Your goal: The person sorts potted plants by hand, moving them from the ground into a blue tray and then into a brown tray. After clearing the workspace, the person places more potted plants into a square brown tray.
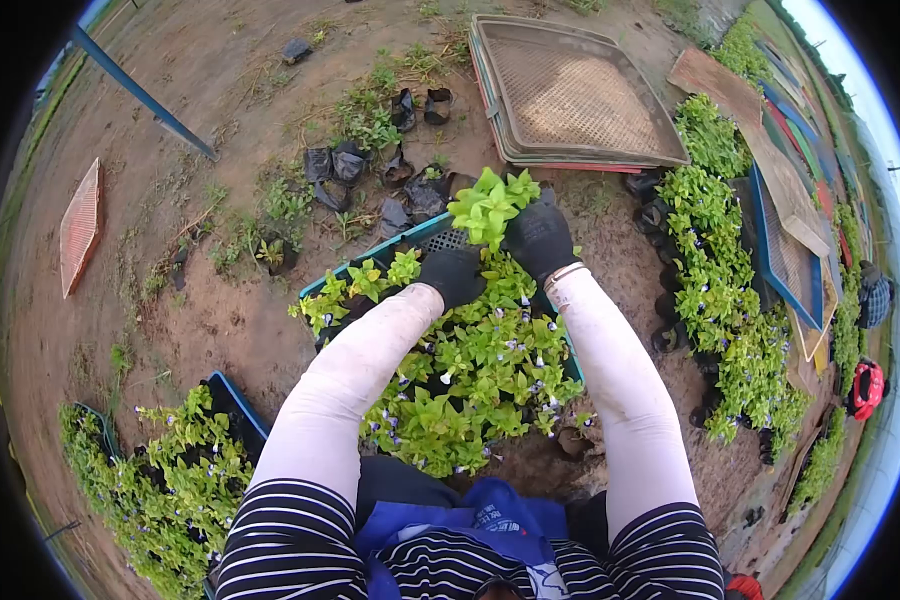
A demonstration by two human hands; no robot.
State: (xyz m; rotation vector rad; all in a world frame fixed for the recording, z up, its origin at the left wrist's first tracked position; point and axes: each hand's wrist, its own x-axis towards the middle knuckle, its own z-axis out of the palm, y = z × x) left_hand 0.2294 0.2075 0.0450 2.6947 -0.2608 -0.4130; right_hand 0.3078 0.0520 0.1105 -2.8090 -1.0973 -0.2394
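Observation:
My right hand [540, 238], in a dark glove, is at the far right corner of a blue-green crate [345, 268], closed beside a leafy light-green plant [490, 207]. The plant stands above the crate's far edge, and its pot is hidden. My left hand [452, 276], also gloved, is lower and to the left, over the crate; its fingers are mostly hidden. Flowering plants [470, 380] with small violet and white blooms fill much of the crate below my hands. Part of the crate's perforated floor shows beyond my left hand.
Stacked mesh trays [590, 90] lie beyond the crate. Black pots [350, 163] are scattered at the back left. Rows of plants [710, 270] run along the right, with a blue tray [785, 250]. More plants [170, 480] sit lower left. A blue pole [145, 95] slants at upper left.

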